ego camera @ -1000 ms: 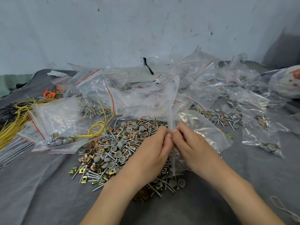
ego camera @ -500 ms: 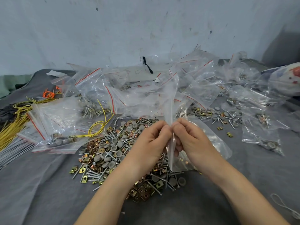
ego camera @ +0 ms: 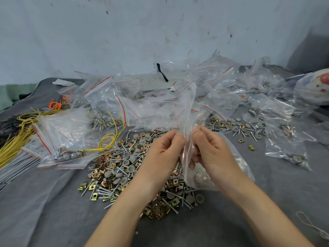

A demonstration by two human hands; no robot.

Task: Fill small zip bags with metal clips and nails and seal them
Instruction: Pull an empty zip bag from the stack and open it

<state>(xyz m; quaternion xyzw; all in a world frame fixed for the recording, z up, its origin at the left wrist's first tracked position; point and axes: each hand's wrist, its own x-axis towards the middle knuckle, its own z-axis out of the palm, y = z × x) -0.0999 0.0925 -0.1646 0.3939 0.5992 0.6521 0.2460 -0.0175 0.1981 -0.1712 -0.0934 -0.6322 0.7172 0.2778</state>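
Far to the left of the pile of metal clips and nails (ego camera: 122, 168) lies a bundle of yellow wires (ego camera: 14, 141), on the grey cloth of the bench (ego camera: 44, 211). At the pile's left edge some filled bags (ego camera: 67, 139) with red seal stripes lie one over another, and a loop of yellow wire crosses them. The pile itself is in the middle: brass-coloured square clips, silver nails and grey round caps, all mixed. Just above its right part the person holds one clear zip bag (ego camera: 187, 120) upright. The left hand (ego camera: 163, 154) pinches it from one side with curled fingers and the right hand (ego camera: 211, 152) pinches it from the other, so the two hands are nearly touching. I cannot tell if anything is inside this bag. Behind the pile and to its right a heap of empty bags (ego camera: 219, 90) rests near the wall. Further right of the pile, more packed bags (ego camera: 292, 155) lie apart on the cloth.
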